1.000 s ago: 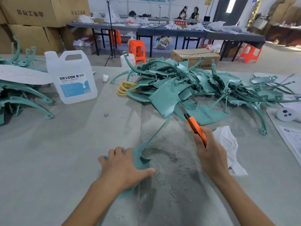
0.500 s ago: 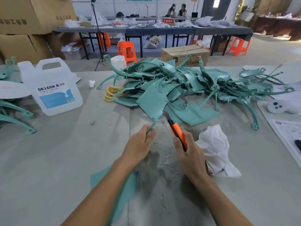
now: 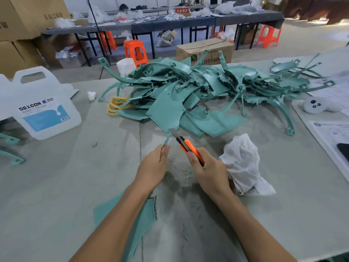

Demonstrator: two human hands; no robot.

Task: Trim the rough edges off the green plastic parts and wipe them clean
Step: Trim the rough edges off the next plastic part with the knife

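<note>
One green plastic part (image 3: 145, 220) lies under my left forearm, and its thin arm rises through my left hand (image 3: 154, 167), which pinches it near the tip. My right hand (image 3: 207, 171) grips an orange utility knife (image 3: 188, 147). The extended blade touches the part's thin arm just above my left fingers. A big pile of green parts (image 3: 198, 91) covers the table behind. A crumpled white cloth (image 3: 243, 163) lies just right of my right hand.
A white DEXCON jug (image 3: 41, 108) stands at the left. More green parts (image 3: 11, 148) lie at the far left edge. Yellow rings (image 3: 115, 105) sit by the pile. Papers and a white controller (image 3: 319, 106) lie at the right. Shavings litter the grey table (image 3: 56, 186).
My left hand left the flat part of the piece and moved up to pinch its thin arm. My right hand brought the knife blade in against that arm.
</note>
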